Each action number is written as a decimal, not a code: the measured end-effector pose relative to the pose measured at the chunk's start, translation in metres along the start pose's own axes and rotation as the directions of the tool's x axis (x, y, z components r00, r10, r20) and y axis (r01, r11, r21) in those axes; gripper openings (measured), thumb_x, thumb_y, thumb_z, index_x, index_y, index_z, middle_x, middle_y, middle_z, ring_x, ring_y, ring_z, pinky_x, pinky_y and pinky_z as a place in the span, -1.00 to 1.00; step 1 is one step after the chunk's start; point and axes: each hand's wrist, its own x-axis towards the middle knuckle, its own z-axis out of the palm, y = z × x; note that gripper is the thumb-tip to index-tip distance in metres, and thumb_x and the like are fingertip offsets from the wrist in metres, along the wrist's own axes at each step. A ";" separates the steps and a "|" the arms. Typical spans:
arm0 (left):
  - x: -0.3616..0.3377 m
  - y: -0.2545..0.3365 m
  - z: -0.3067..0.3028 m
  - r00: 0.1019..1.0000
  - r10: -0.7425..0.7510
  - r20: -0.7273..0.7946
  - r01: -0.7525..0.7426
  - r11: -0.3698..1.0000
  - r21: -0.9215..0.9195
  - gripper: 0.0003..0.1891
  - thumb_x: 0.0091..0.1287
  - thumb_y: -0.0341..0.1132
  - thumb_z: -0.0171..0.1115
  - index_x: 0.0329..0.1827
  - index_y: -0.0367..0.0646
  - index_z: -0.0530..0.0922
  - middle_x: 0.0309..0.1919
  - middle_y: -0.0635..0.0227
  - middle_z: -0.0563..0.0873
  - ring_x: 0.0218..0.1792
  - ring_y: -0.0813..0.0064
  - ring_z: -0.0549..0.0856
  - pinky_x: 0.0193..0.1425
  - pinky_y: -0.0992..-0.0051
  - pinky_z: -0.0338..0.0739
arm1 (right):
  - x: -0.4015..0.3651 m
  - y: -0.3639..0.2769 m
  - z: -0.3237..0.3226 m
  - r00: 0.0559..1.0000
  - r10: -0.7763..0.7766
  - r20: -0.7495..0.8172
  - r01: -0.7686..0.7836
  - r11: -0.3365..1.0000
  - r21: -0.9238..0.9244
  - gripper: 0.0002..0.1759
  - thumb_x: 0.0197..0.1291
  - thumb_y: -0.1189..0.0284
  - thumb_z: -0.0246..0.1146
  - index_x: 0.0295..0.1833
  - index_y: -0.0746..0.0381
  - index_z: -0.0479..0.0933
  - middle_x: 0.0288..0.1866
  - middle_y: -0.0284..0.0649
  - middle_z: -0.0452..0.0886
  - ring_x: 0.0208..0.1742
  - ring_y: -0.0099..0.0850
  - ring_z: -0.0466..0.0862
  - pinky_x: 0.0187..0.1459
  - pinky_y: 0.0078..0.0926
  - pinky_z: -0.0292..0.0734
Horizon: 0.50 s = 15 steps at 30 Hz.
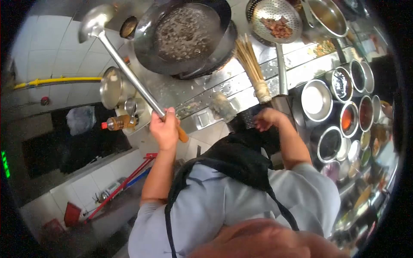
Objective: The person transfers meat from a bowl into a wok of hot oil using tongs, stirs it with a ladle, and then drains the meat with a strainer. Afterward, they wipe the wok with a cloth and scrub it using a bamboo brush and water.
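Observation:
My left hand (164, 128) is wrapped round the handle of a metal ladle (129, 73), near its wooden end. The ladle's bowl is raised at the upper left, beside a black wok (146, 51) with bubbling liquid in it. My right hand (267, 119) is low by the stove's front edge, fingers curled and partly apart, near a dark perforated surface; whether it touches anything is unclear. Just above it stands a bamboo brush (254, 71). A perforated strainer (266, 12) with browned pieces of food lies at the top, its handle pointing toward me.
Several metal pots (317, 100) with sauces and seasonings stand at the right. A pan of liquid (329, 16) is at the upper right. On the left are a bottle with a red cap (117, 123), a metal bowl (112, 87) and a yellow pipe (56, 81).

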 end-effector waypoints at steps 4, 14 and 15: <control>0.009 -0.029 0.045 0.971 -0.072 0.226 0.141 0.941 -0.306 -0.74 0.35 -0.29 0.29 -0.08 -0.28 0.49 -0.27 0.25 0.64 -0.33 0.43 0.67 -0.20 0.46 0.58 | -0.009 -0.251 0.043 0.690 -0.434 -0.579 0.354 0.901 -0.252 -0.53 0.20 0.31 0.34 0.17 0.24 0.42 -0.28 -0.24 0.64 -0.17 -0.28 0.64 -0.09 -0.32 0.56; -0.018 -0.101 0.041 0.933 -0.006 0.359 -0.227 0.766 0.602 -0.47 0.26 0.09 0.24 -0.08 -0.30 0.60 -0.18 0.01 0.64 -0.07 0.01 0.63 0.03 0.17 0.50 | -0.051 -0.314 0.010 0.464 0.094 -0.881 -0.159 0.987 0.022 -0.72 0.15 0.37 0.33 -0.12 0.29 0.47 -0.51 -0.31 0.47 -0.46 -0.50 0.52 -0.42 -0.45 0.47; -0.016 -0.104 0.048 0.916 -0.007 0.401 -0.296 0.661 0.689 -0.42 0.23 0.14 0.24 -0.09 -0.31 0.61 -0.20 0.00 0.64 -0.07 0.01 0.63 0.03 0.16 0.50 | -0.061 -0.311 0.011 0.475 0.178 -0.862 -0.134 0.983 0.130 -0.72 0.16 0.39 0.33 -0.09 0.29 0.48 -0.50 -0.35 0.47 -0.47 -0.56 0.50 -0.46 -0.52 0.46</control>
